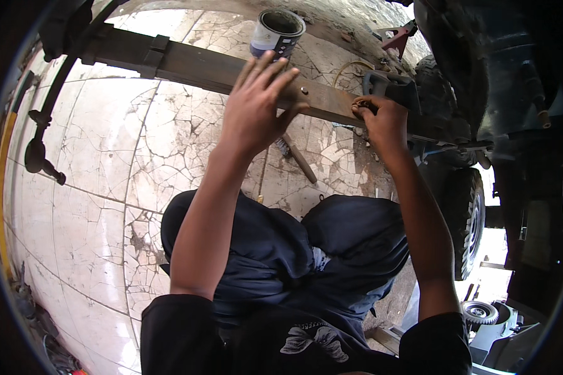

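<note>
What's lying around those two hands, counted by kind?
Hands: 2, left, right
Long metal bar: 1
Open tin can: 1
Brush on the floor: 1
Vehicle tyre: 1
Total: 6

A rusty, matt steel leaf spring (194, 65) is lying over cracked, glossy floor tiles (94, 162) beside a dented metal paint tin (277, 34).

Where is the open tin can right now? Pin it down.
In the head view the tin can stands on the cracked floor at top centre, just beyond the long dark bar and just past the fingertips of the left hand.
</note>
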